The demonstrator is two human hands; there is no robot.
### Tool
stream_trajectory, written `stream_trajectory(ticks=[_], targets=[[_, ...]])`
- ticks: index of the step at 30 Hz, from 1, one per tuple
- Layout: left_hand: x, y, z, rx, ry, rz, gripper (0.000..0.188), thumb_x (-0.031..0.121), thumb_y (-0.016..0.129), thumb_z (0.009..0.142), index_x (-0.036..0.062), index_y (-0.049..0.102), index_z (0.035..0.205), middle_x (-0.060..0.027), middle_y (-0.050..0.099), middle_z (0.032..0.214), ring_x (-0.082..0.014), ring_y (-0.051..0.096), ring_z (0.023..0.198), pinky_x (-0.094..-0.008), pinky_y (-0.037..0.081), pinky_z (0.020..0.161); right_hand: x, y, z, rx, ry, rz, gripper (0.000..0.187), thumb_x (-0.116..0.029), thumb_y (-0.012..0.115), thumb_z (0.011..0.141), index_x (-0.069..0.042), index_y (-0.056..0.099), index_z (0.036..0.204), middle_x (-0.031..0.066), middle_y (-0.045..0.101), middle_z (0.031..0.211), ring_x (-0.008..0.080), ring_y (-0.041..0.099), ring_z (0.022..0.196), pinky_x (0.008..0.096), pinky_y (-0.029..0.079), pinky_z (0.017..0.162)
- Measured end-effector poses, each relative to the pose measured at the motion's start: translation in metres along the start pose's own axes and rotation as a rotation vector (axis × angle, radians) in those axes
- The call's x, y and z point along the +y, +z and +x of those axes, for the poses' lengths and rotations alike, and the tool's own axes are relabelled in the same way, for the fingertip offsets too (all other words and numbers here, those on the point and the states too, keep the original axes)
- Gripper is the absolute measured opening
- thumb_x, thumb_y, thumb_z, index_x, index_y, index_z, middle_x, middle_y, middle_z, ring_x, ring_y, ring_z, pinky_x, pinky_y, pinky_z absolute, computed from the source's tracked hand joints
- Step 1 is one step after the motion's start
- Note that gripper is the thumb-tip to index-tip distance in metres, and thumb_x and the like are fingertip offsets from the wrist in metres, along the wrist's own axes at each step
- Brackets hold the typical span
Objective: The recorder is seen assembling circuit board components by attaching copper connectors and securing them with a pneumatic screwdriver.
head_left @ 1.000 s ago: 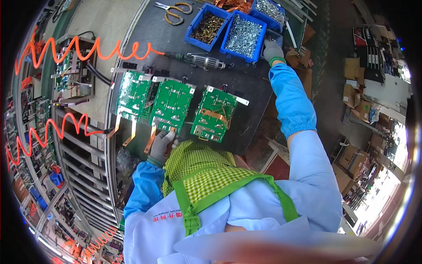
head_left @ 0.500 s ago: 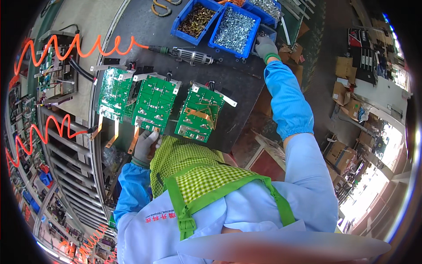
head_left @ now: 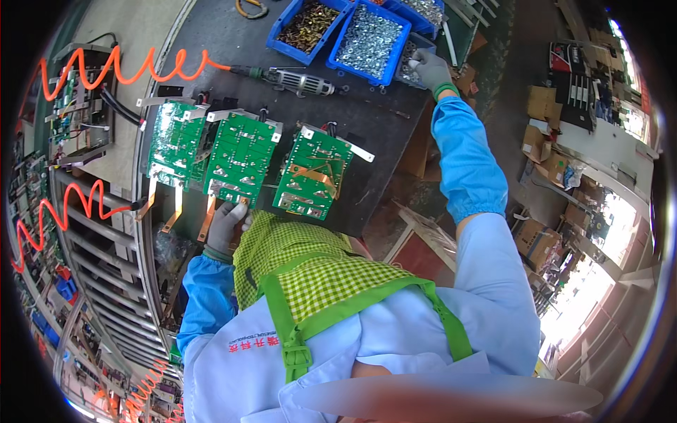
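Note:
Three green circuit boards lie in a row on the dark tabletop. At the lower edge of the middle board (head_left: 242, 155), my grey-gloved left hand (head_left: 226, 224) has its fingers closed around a copper strip (head_left: 244, 201), mostly hidden by the glove. Another copper strip (head_left: 207, 217) juts out beside that hand. The left board (head_left: 173, 141) bears two more strips, while the right board (head_left: 314, 173) has a copper piece lying across it. Over a small bin (head_left: 407, 69) of metal hardware, my gloved right hand (head_left: 431, 70) has its fingers pinched together; anything between them is too small to see.
A blue bin of brass-coloured screws (head_left: 310, 28) and a blue bin of silver hardware (head_left: 370, 42) stand at the back. An air screwdriver (head_left: 296, 81) with an orange coiled hose (head_left: 141, 74) lies before them. Metal rollers (head_left: 106, 247) run along the left.
My right hand has drawn up out of the small bin, its fingers now pinched in view. My left hand stays at the middle board's lower edge. The whole view has shifted slightly.

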State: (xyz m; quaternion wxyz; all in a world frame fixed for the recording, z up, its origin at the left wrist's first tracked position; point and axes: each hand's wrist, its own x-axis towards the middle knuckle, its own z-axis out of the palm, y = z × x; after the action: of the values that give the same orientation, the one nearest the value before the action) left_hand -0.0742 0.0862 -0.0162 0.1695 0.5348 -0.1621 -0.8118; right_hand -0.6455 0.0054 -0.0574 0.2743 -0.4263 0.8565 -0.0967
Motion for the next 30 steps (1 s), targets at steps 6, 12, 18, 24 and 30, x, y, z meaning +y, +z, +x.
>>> stream_trajectory(ticks=[6,12,18,24,30], targets=[[0.003,0.005,-0.001,-0.002,0.007,-0.023,0.017,0.015,0.058,0.085,0.0003,0.053,0.093,-0.0063,0.056,0.076,-0.0121,0.052,0.062,-0.023,0.04,0.052,0.001,0.004,-0.011,0.057,-0.066,-0.183,0.024,-0.031,0.061,0.077,-0.012,0.059,0.091,0.0176,0.063,0.087,0.0349,0.06,0.084,0.0415,0.047,0.074],[-0.001,-0.001,0.0,-0.062,-0.006,-0.017,0.017,0.015,0.058,0.085,0.0007,0.054,0.094,-0.0059,0.056,0.077,-0.0114,0.052,0.062,-0.0226,0.04,0.053,-0.018,-0.001,-0.01,0.042,-0.044,0.455,0.022,-0.021,0.066,0.074,-0.005,0.058,0.086,0.0118,0.065,0.076,0.0196,0.064,0.067,0.0329,0.05,0.061],[-0.003,-0.002,0.0,-0.03,0.024,-0.043,0.016,0.014,0.057,0.085,0.0005,0.054,0.094,-0.006,0.056,0.078,-0.0118,0.052,0.063,-0.0231,0.039,0.052,-0.068,-0.008,-0.015,0.111,-0.365,0.061,0.017,-0.018,0.064,0.071,-0.004,0.059,0.081,0.0088,0.062,0.073,0.0195,0.062,0.068,0.0328,0.049,0.066],[0.0,0.004,-0.002,-0.05,0.046,-0.069,0.017,0.014,0.056,0.086,-0.0009,0.055,0.094,-0.0057,0.056,0.078,-0.0118,0.051,0.061,-0.0225,0.039,0.051,-0.084,0.02,-0.005,-0.092,-0.286,-0.129,0.03,-0.02,0.058,0.076,-0.019,0.06,0.106,0.0125,0.064,0.09,0.0312,0.061,0.087,0.04,0.048,0.079],[-0.006,0.0,-0.001,-0.079,0.021,-0.078,0.017,0.012,0.057,0.086,-0.001,0.053,0.095,-0.0082,0.056,0.08,-0.0123,0.052,0.064,-0.0231,0.039,0.053,-0.092,0.037,0.008,-0.016,-0.387,-0.618,0.031,-0.025,0.055,0.082,-0.02,0.057,0.113,0.0138,0.061,0.103,0.0304,0.058,0.098,0.042,0.046,0.084]])
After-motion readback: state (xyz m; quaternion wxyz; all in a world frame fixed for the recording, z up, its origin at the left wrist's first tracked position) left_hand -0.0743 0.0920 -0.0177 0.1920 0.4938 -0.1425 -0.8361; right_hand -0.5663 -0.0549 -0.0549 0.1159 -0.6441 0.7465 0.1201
